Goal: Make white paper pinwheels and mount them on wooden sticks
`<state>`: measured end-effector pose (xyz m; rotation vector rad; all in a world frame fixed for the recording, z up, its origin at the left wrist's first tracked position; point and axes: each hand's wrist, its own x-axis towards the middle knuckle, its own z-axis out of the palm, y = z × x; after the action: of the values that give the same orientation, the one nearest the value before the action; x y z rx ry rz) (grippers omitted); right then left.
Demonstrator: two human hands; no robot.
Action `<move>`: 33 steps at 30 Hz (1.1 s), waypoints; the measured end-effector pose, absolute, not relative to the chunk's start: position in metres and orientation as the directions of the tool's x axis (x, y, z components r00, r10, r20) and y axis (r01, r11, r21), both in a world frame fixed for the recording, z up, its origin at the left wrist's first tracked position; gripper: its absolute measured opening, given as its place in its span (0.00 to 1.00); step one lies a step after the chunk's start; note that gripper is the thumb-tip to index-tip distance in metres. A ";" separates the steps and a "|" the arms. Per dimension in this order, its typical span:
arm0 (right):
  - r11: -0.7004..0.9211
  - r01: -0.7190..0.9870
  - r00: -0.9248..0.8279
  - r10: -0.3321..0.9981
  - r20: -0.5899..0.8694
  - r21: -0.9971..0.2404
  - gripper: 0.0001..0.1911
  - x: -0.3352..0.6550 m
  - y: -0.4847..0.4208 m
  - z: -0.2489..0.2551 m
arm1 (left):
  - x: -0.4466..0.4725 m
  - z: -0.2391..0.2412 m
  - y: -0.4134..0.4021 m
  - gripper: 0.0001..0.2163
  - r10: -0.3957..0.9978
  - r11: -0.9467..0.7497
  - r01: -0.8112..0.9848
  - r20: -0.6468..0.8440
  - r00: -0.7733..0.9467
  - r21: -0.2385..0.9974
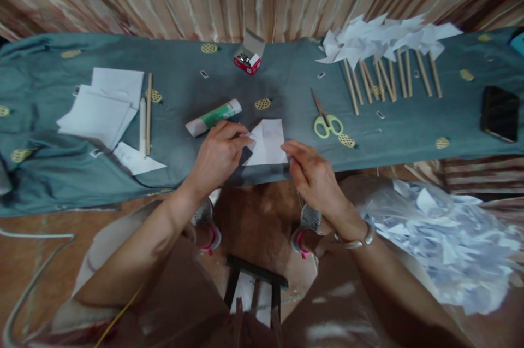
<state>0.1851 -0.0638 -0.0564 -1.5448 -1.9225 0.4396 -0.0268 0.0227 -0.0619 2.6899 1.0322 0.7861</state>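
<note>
A small white paper piece (268, 143) lies near the front edge of a teal cloth-covered table (49, 178). My left hand (219, 154) pinches the paper's left corner, fingers curled together. My right hand (313, 176) holds the paper's right edge between closed fingertips. A glue stick (213, 117) with a green label lies just behind my left hand. Green-handled scissors (326, 121) lie to the right of the paper.
A stack of white paper sheets (102, 105) and wooden sticks (145, 113) lie at the left. A small red box (249, 55) stands open at the back. Paper pinwheels on sticks (380, 47) lie at the back right. A black phone (500, 113) lies far right. A bag of paper scraps (442, 239) sits below.
</note>
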 end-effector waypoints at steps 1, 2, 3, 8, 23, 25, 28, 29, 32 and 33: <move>0.263 0.742 -0.127 0.958 0.256 -0.617 0.19 0.184 -0.065 -0.056 | -0.026 -0.061 0.022 0.11 0.664 -0.746 0.585 0.429 0.613 0.318; 0.265 0.736 -0.134 0.959 0.250 -0.623 0.19 0.183 -0.066 -0.055 | -0.025 -0.060 0.021 0.11 0.665 -0.744 0.587 0.440 0.604 0.319; 0.266 0.732 -0.137 0.959 0.246 -0.628 0.19 0.182 -0.067 -0.055 | -0.024 -0.059 0.018 0.10 0.660 -0.748 0.582 0.449 0.603 0.318; 0.271 0.725 -0.140 0.958 0.249 -0.633 0.20 0.182 -0.067 -0.054 | -0.015 -0.060 0.001 0.11 0.585 -0.811 0.508 0.406 0.703 0.289; 0.271 0.723 -0.135 0.958 0.254 -0.636 0.18 0.181 -0.064 -0.056 | -0.009 -0.059 -0.008 0.11 0.550 -0.832 0.530 0.376 0.746 0.164; 0.251 0.717 -0.112 0.962 0.248 -0.650 0.17 0.182 -0.064 -0.057 | -0.010 -0.058 -0.009 0.10 0.550 -0.832 0.530 0.379 0.744 0.166; 0.215 0.692 -0.075 0.971 0.227 -0.689 0.14 0.183 -0.063 -0.058 | -0.011 -0.058 -0.011 0.09 0.550 -0.832 0.524 0.390 0.738 0.182; 0.204 0.677 -0.067 0.974 0.217 -0.707 0.13 0.183 -0.063 -0.058 | -0.011 -0.058 -0.012 0.09 0.548 -0.834 0.518 0.397 0.736 0.191; 0.184 0.623 -0.056 0.980 0.192 -0.760 0.09 0.184 -0.061 -0.058 | -0.012 -0.058 -0.015 0.08 0.540 -0.840 0.497 0.420 0.730 0.217; 0.178 0.606 -0.054 0.982 0.182 -0.776 0.08 0.184 -0.061 -0.058 | -0.012 -0.058 -0.016 0.08 0.539 -0.841 0.492 0.423 0.728 0.225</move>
<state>0.1843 -0.0608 -0.0577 -1.5098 -1.7466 0.6728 -0.0116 -0.0163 -0.0576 2.8297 0.8470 0.7385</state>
